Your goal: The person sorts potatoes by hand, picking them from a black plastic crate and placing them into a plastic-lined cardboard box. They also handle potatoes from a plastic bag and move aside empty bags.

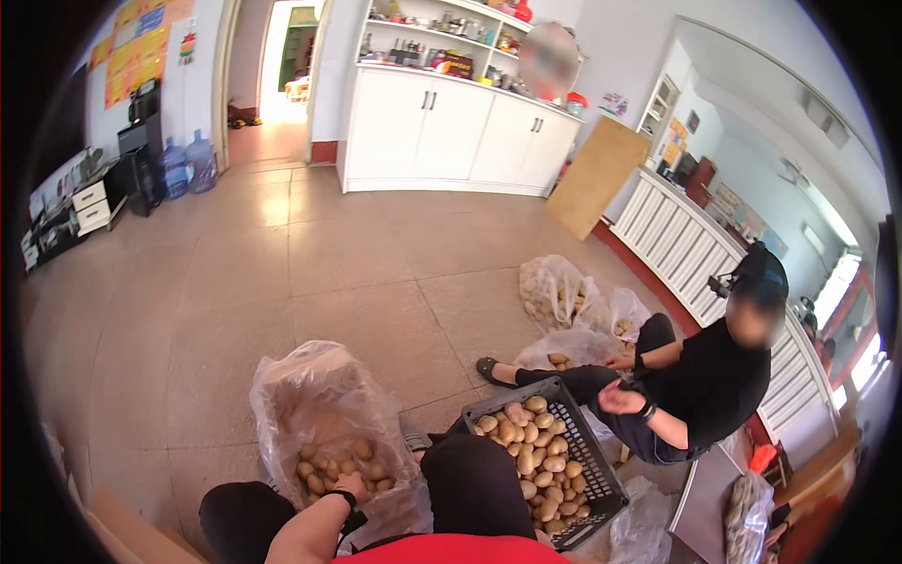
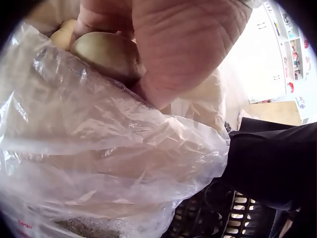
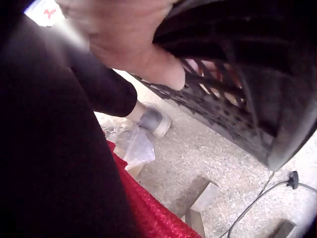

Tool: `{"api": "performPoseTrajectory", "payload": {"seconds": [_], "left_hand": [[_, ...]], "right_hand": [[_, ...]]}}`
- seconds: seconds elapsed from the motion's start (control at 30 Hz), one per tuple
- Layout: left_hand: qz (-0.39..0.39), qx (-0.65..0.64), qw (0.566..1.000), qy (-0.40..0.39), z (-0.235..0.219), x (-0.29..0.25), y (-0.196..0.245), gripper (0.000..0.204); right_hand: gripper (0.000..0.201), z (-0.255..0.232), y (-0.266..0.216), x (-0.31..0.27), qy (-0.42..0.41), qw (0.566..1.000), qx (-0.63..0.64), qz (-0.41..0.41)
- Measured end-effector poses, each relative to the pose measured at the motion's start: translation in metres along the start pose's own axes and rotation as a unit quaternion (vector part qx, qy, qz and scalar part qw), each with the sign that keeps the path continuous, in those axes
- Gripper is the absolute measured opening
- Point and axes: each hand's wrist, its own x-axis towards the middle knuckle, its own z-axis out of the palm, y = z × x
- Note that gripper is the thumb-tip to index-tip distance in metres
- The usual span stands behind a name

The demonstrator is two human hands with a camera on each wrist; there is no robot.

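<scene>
In the head view the left hand (image 1: pixel 353 486) is down inside a container lined with a clear plastic bag (image 1: pixel 324 381), among several potatoes (image 1: pixel 364 449). Seen from the left wrist, that hand (image 2: pixel 183 44) grips one potato (image 2: pixel 106 55) between fingers and thumb, just above the crinkled bag (image 2: pixel 114 144). A black slatted crate (image 1: pixel 601 470) full of potatoes (image 1: pixel 540 451) stands to the right of the knee. The right hand (image 3: pixel 131 42) holds the side of this crate (image 3: pixel 218 119), thumb on the outer face; its other fingers are mostly hidden.
Another person in black (image 1: pixel 719 385) sits beyond the crate, near bags of potatoes (image 1: pixel 554 287). A loose plastic bag (image 1: pixel 641 522) lies right of the crate. White cabinets (image 1: pixel 451 127) and a leaning board (image 1: pixel 597 174) stand at the back. A cable (image 3: pixel 252 204) runs over the floor.
</scene>
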Motion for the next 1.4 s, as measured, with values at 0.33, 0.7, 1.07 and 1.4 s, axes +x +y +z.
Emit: {"api": "performPoseTrajectory", "payload": {"seconds": [0.33, 0.7, 1.07, 1.4], "left_hand": [[-0.014, -0.038, 0.999, 0.000, -0.013, -0.023, 0.009, 0.063], [0.116, 0.259, 0.958, 0.040, -0.040, 0.016, -0.007, 0.039], [-0.190, -0.118, 0.956, 0.187, -0.039, 0.087, -0.065, 0.053], [-0.126, -0.107, 0.976, 0.145, -0.038, 0.061, -0.051, 0.033]], "right_hand": [[0.029, 0.036, -0.038, 0.030, 0.036, 0.987, -0.013, -0.153], [0.030, 0.091, 0.086, 0.058, 0.200, 0.958, 0.002, -0.205], [0.043, -0.034, 0.026, 0.020, 0.247, 0.965, 0.074, 0.039], [0.046, -0.019, 0.083, 0.079, 0.142, 0.970, -0.085, 0.180]]}}
